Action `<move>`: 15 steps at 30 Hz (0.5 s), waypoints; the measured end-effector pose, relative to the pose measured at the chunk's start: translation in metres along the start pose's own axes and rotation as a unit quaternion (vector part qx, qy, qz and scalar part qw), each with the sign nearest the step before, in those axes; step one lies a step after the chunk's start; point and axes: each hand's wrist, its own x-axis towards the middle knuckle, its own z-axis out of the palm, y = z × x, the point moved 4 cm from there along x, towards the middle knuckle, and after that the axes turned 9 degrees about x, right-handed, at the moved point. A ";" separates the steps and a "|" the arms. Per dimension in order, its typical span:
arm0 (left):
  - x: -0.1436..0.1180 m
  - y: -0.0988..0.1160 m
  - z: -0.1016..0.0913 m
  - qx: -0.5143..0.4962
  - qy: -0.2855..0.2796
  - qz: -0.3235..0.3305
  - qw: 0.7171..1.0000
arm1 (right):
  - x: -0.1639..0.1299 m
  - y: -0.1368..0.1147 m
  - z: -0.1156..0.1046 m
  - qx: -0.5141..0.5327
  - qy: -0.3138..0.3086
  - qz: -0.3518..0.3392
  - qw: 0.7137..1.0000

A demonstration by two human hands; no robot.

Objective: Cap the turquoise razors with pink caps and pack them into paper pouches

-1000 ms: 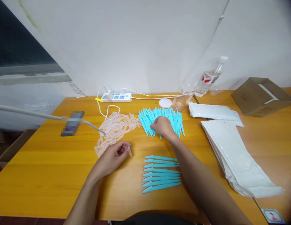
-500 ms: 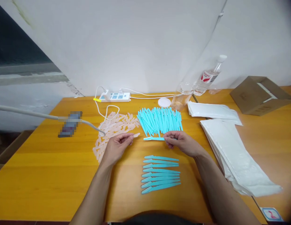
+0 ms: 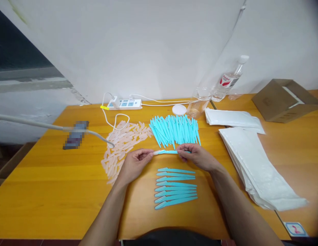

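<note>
Between the fingers of my right hand is the handle of a turquoise eyebrow razor, held level with its blade end to the left. My left hand pinches a small translucent cap, which meets the razor's blade end; how far it covers the blade is too small to tell. Several turquoise razors lie in a column below my hands, handles to the right. Beyond my hands is a heap of turquoise razors. A spread of pale pinkish caps lies beside my left hand.
A white cable crosses over a phone and the caps. Along the wall stand a power strip, a clear jar, its white lid and a water bottle. White padded packs and a cardboard box are at right.
My left hand has moved right, bringing the cap against the razor's blade end. My right hand still grips the razor, nearly in place. The view has shifted slightly.
</note>
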 end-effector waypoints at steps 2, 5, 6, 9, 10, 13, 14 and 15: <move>0.000 0.001 -0.005 0.004 0.018 0.000 1.000 | 0.000 0.001 -0.001 0.006 -0.001 -0.002 1.000; -0.001 0.002 -0.012 0.005 0.041 -0.003 0.999 | 0.000 0.002 -0.002 0.012 -0.001 -0.006 1.000; -0.001 0.002 -0.011 0.006 0.037 -0.005 0.999 | 0.000 0.002 -0.001 0.009 -0.002 -0.006 1.000; -0.001 0.003 -0.003 0.003 0.011 -0.004 1.000 | 0.000 0.001 0.002 -0.006 -0.006 -0.001 1.000; -0.002 0.003 0.001 0.002 0.006 -0.001 1.000 | 0.000 0.001 0.003 -0.009 -0.007 0.000 1.000; -0.002 0.004 0.012 -0.003 -0.011 0.009 1.000 | 0.000 0.003 0.004 -0.014 -0.007 -0.004 1.000; -0.003 0.004 0.015 0.000 -0.020 0.011 1.000 | 0.000 0.004 0.003 -0.023 -0.007 -0.005 1.000; -0.003 0.005 0.018 0.009 -0.030 0.014 0.999 | -0.001 0.004 0.003 -0.040 -0.008 -0.005 0.999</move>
